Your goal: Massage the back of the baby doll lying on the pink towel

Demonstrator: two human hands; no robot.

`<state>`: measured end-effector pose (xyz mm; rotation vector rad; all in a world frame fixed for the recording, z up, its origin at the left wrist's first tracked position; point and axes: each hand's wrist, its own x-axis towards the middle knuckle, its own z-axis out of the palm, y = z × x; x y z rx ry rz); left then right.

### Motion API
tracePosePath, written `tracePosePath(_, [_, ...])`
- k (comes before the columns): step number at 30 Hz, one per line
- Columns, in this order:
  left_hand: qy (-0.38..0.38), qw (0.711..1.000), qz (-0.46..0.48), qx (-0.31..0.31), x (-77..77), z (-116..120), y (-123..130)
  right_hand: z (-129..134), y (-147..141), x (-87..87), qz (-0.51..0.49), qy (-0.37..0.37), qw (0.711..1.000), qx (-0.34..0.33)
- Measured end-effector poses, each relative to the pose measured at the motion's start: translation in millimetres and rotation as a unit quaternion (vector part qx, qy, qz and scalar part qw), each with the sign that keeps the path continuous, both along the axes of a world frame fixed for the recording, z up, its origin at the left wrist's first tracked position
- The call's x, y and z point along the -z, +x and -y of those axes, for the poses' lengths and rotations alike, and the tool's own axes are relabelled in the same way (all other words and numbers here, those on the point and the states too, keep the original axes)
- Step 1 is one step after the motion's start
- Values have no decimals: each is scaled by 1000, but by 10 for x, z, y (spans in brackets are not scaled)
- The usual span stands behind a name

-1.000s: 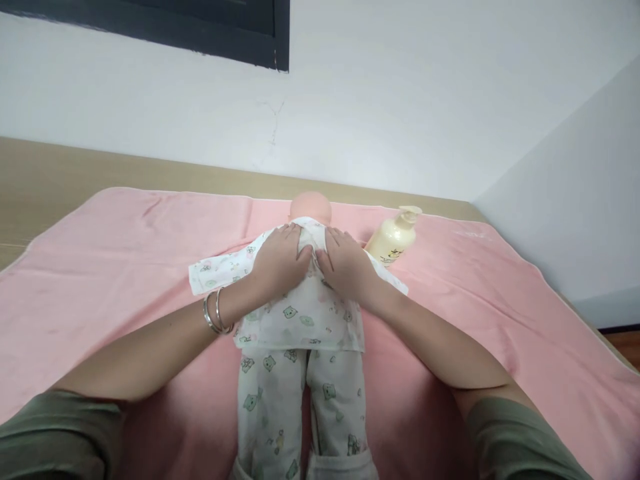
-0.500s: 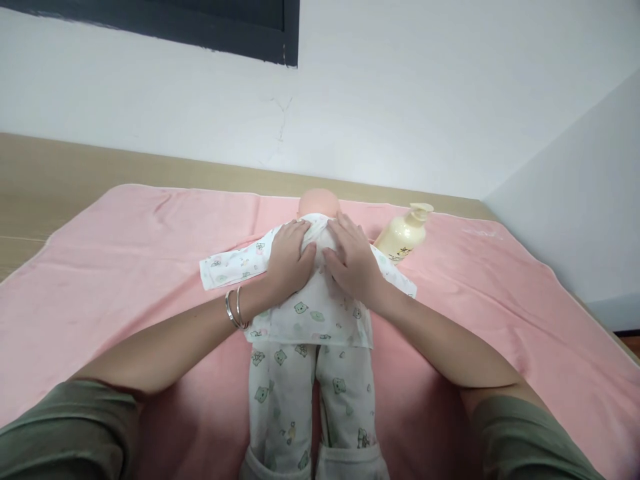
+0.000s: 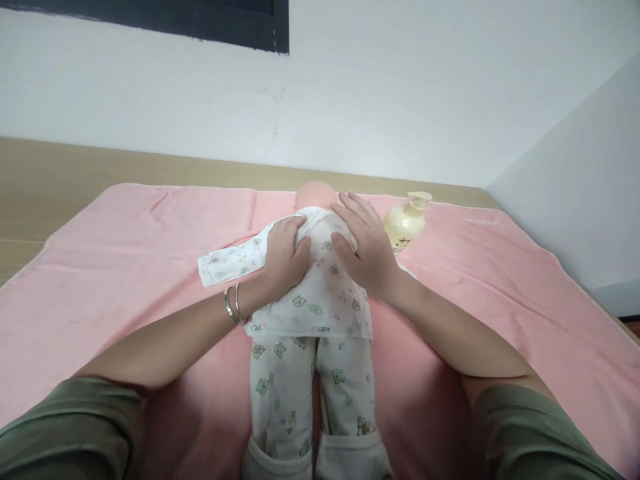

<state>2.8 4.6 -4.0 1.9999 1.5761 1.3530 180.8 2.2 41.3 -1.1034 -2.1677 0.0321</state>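
A baby doll (image 3: 316, 194) in a white printed top (image 3: 320, 300) and matching trousers (image 3: 283, 383) lies with its back up, its bald head at the far end. My left hand (image 3: 287, 257) rests on the left of the doll's upper back, fingers stretched out, two silver bangles (image 3: 233, 303) at the wrist. Over the doll's right shoulder area is my right hand (image 3: 365, 247), fingers spread; whether its palm touches the cloth I cannot tell. It covers most of the doll's right sleeve. Neither hand holds anything. The doll's face is hidden.
Under the doll is a pink cloth (image 3: 125, 267) spread on a wooden surface (image 3: 90, 163). A cream pump bottle (image 3: 404, 223) stands just beyond my right hand. Behind is a white wall (image 3: 380, 87) with a dark frame (image 3: 225, 27) at the upper left.
My right hand has moved outward to the right from the middle of the doll's back, its fingers lifting near the shoulder. My left hand has stayed nearly in place. The view has tilted slightly.
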Motion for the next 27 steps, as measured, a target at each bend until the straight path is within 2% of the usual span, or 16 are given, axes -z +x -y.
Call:
tracePosePath(2, [1,1000,-1,-4,6,-6,1,-15,-16,75,3,-11,1000,-3])
tracePosePath(5, [1,1000,-5,-7,19,-21,2,-48,-60,225,40,-80,996,-20])
tracePosePath(7, [-1,1000,-4,-7,22,-24,2,-69,-60,264,42,-104,993,-26])
tracePosePath(13, [-7,1000,-4,-6,5,-3,2,-75,-18,188,-15,-23,999,-20])
tracePosePath(17, [-9,1000,1,-10,-4,-2,7,-41,-72,212,58,-99,993,-37])
tracePosePath(19, [-13,1000,8,-11,-11,0,9,-20,-80,201,60,-118,990,-37])
tracePosePath(24, [-15,1000,8,-4,-22,13,11,12,-73,181,1,-42,999,-20])
tracePosePath(27, [-11,1000,8,-7,-14,9,10,-15,-78,221,41,-68,996,-49])
